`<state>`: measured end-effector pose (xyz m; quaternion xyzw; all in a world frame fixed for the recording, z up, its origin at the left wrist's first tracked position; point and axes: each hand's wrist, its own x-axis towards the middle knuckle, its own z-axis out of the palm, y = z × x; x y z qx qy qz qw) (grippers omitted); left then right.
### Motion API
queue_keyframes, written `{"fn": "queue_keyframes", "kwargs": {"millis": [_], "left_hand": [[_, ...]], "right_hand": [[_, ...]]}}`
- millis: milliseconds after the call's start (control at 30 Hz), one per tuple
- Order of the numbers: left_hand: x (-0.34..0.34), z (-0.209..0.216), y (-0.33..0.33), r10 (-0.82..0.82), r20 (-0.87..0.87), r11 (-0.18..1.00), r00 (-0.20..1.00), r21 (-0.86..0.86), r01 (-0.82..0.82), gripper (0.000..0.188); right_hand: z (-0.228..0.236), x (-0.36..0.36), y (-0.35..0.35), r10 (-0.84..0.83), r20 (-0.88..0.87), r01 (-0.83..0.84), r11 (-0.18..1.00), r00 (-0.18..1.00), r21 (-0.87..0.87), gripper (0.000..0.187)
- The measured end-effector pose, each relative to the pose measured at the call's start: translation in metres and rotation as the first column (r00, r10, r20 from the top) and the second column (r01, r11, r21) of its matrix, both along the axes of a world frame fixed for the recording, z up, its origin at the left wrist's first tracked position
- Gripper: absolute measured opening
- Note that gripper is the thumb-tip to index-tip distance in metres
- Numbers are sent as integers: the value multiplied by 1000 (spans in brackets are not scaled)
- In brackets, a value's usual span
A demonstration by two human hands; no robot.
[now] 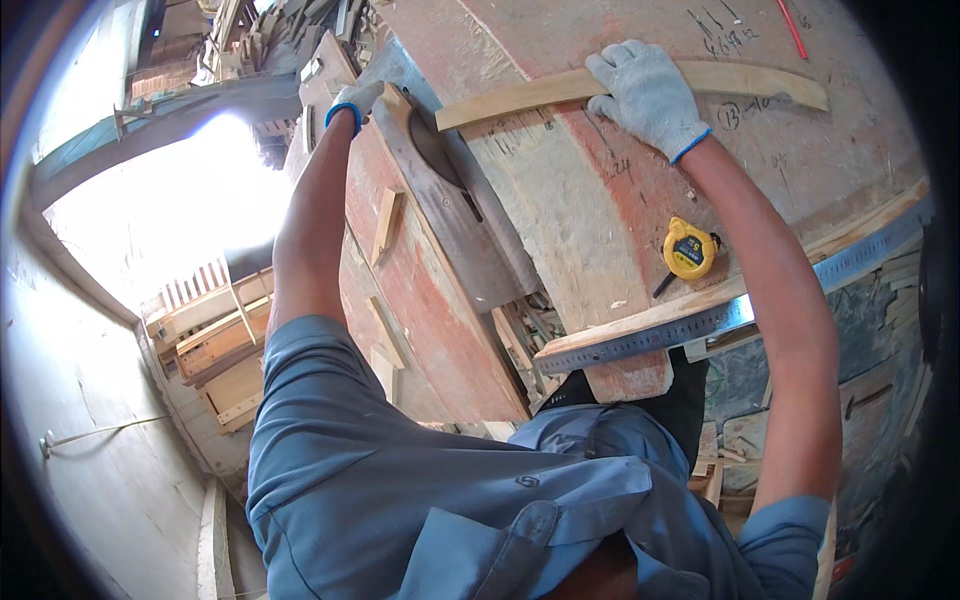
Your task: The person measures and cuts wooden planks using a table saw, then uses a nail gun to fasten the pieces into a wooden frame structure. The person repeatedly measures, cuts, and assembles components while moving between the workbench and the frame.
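My right hand (650, 98), in a pale work glove with a blue cuff, grips a long, slightly curved wooden strip (740, 78) lying across the worn bench top. Its fingers reach over the far edge of the strip, with the thumb on the near side. My left hand (357, 101), gloved the same way, is stretched far to the left. It is closed beside the pointed end of a narrow wooden piece (394, 100) along a metal plate (470, 240). What its fingers hold is too small to make out.
A yellow tape measure (689, 250) lies on the bench near my right forearm. A long metal ruler (640, 338) runs along the wooden front edge. A red pencil (793, 28) lies at the far right. Small wood blocks (386, 226) sit left of the plate. Offcuts (280, 40) are heaped beyond.
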<state>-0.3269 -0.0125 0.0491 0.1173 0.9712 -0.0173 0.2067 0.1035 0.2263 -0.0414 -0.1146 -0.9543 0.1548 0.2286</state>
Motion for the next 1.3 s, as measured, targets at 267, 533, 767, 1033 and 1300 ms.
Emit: {"fn": "queue_keyframes", "kwargs": {"millis": [267,533,767,1033,1300], "left_hand": [[-10,-36,9,-290,-29,955,956,57,292,53],[-49,73,-87,-161,55,982,985,110,154,28],[143,-3,-201,-192,-55,980,980,42,195,66],[252,-39,-243,-40,-409,970,912,205,134,39],[324,-9,-282,-67,-333,986,941,121,113,61]], "right_hand": [[1,0,2,30,-7,-30,1000,1000,-3,53],[-1,0,3,22,-20,-21,999,1000,30,54],[-3,2,6,7,-38,-3,995,999,95,56],[35,20,18,119,138,-118,993,983,-16,55],[47,134,92,-104,413,73,993,905,90,51]]}}
